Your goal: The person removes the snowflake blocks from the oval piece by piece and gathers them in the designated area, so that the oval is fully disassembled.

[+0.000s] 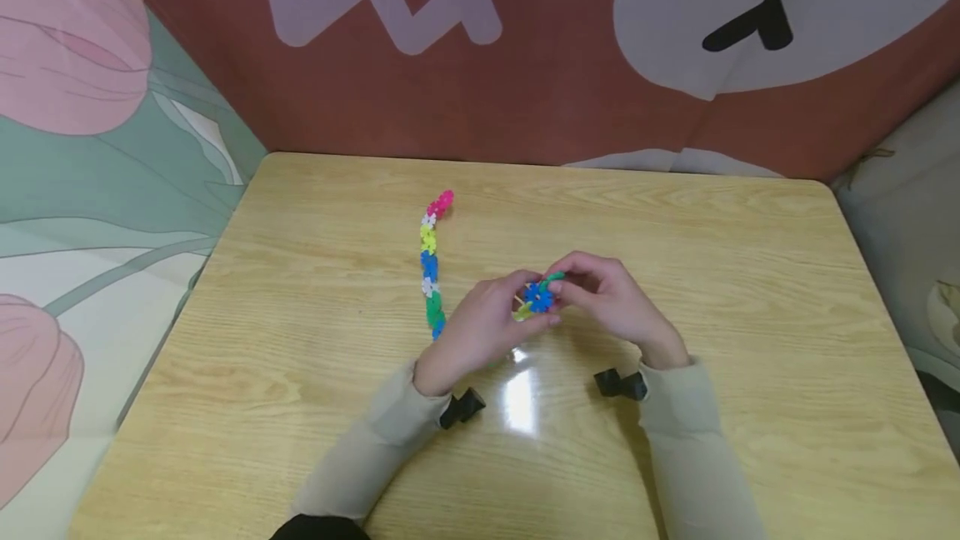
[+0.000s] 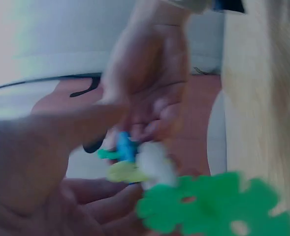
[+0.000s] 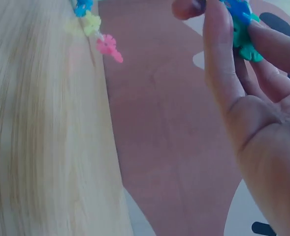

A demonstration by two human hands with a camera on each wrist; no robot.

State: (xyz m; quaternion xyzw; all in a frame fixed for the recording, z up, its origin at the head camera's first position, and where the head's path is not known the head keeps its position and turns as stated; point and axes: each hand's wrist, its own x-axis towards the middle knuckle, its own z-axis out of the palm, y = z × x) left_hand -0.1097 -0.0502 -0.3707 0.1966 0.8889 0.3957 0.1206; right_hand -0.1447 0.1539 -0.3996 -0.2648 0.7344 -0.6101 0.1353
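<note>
Above the middle of the table, both hands hold a linked string of notched plastic snowflake discs. My left hand [image 1: 487, 319] grips it with thumb and fingers around a blue disc [image 1: 538, 297] and a yellow disc [image 1: 522, 312]. From the other side, my right hand [image 1: 618, 302] pinches a green disc [image 1: 553, 278] that joins the blue one. The left wrist view shows a white disc [image 2: 155, 164] and larger-looking green discs [image 2: 209, 206] trailing below the left hand, blurred. Between the right thumb and fingers, the green disc [image 3: 245, 42] appears in the right wrist view.
Left of the hands, a curved chain of linked discs [image 1: 428, 238] in pink, white, yellow, blue and green lies on the wooden table [image 1: 712, 257]; its near end passes behind the left hand. A patterned cloth [image 1: 450, 107] hangs behind the table's far edge.
</note>
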